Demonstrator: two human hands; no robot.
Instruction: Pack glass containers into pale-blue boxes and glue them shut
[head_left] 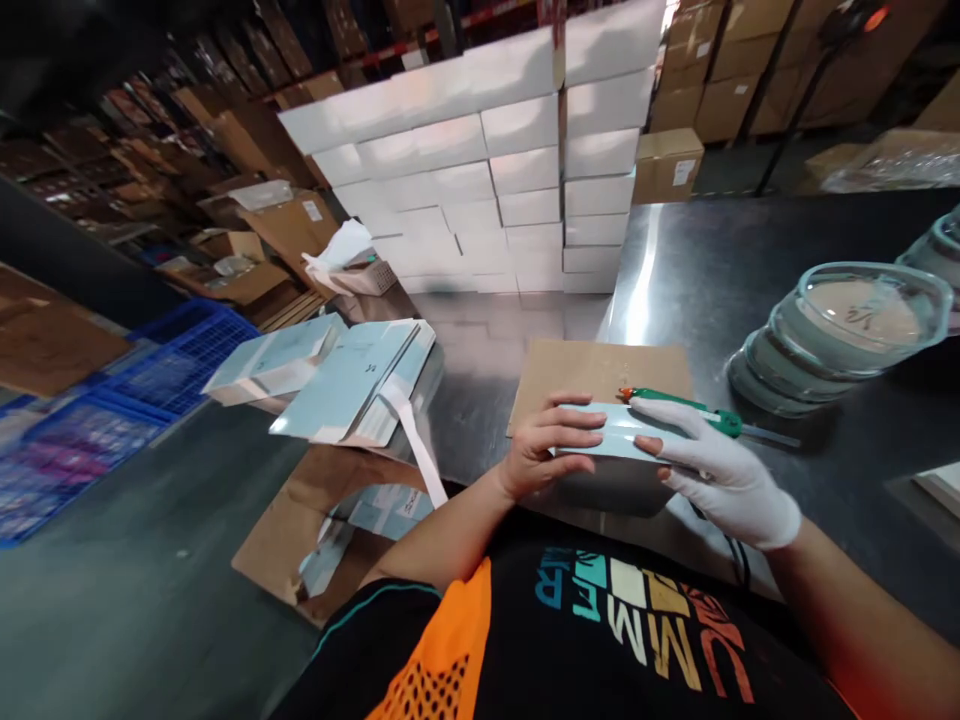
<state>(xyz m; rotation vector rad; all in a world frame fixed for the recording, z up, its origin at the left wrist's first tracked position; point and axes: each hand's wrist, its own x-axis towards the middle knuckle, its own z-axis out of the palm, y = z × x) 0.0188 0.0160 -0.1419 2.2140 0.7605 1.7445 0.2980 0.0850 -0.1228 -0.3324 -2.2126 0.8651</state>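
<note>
Hands, two: left hand [541, 452], right hand [720, 470] hold one box [611, 438].

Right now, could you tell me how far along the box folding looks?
Done: a tall stack of white boxes stands at the back of the steel table. In hand: the left hand and the gloved right hand hold one pale blue box over a cardboard sheet. Left: flat pale blue blanks lie piled at the table's left edge, with more in a carton below.
</note>
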